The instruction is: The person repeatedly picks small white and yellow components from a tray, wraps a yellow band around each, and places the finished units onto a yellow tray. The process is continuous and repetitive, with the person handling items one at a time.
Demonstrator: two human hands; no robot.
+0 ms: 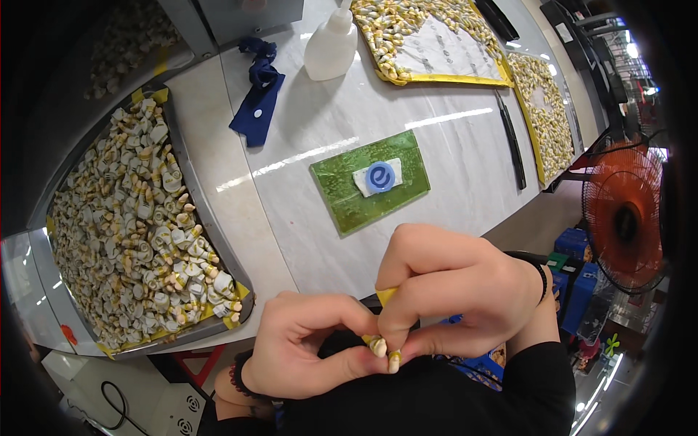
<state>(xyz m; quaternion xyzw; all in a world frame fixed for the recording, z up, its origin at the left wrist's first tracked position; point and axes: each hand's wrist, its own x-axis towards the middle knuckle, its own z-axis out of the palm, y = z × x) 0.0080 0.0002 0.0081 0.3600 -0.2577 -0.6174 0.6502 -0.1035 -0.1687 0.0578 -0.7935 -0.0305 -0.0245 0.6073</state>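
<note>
Close to my body, my hands meet fingertip to fingertip. My left hand (pixel 313 345) is closed in a pinch around a small cream-and-yellow piece (pixel 377 346), whose rounded tip sticks out between thumb and forefinger. Touching it, my right hand (pixel 465 291) is also closed, with a second small cream-and-yellow piece (pixel 394 361) at its thumb tip. A bit of yellow material (pixel 386 296) shows between the right fingers. What exactly the pieces are, and how they meet, is partly hidden by the fingers.
A green glass plate (pixel 334 192) carries a white pad and blue round piece. At left stands a dark tray (pixel 243 294) heaped with similar small pieces. Beyond are a white bottle (pixel 331 51), a navy cloth (pixel 260 102), yellow-edged trays (pixel 451 78), a black pen-like tool (pixel 512 142) and an orange fan (pixel 624 214).
</note>
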